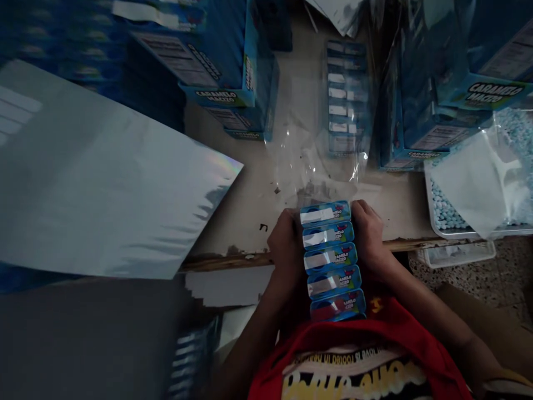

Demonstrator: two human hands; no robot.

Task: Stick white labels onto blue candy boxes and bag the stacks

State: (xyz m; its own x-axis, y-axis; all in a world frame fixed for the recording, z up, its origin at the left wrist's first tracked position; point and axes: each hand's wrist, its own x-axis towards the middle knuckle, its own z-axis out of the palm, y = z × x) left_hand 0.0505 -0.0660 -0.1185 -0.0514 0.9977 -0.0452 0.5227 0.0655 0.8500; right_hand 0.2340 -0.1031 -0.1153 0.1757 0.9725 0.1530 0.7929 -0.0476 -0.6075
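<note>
A row of several small blue candy packs (331, 260), marked "Caramelo Macizo", runs from the table edge toward my chest, pale bands across most of their faces. My left hand (285, 241) is closed against the left side of the row's far end. On the opposite side my right hand (368, 230) is closed too, its fingers curled at the row. Both hands' fingertips are partly hidden. Crumpled clear plastic film (306, 161) lies just beyond the hands. Past it, another row of blue packs (343, 111) rests in clear wrapping.
Stacked blue boxes (216, 97) stand at the back left, more boxes (437, 122) at the right. A clear tray (437, 225) holds pale blue candies under a white sheet (470, 183). A large shiny silvery sheet (125, 189) covers the left. The table's wooden edge (233, 261) runs before me.
</note>
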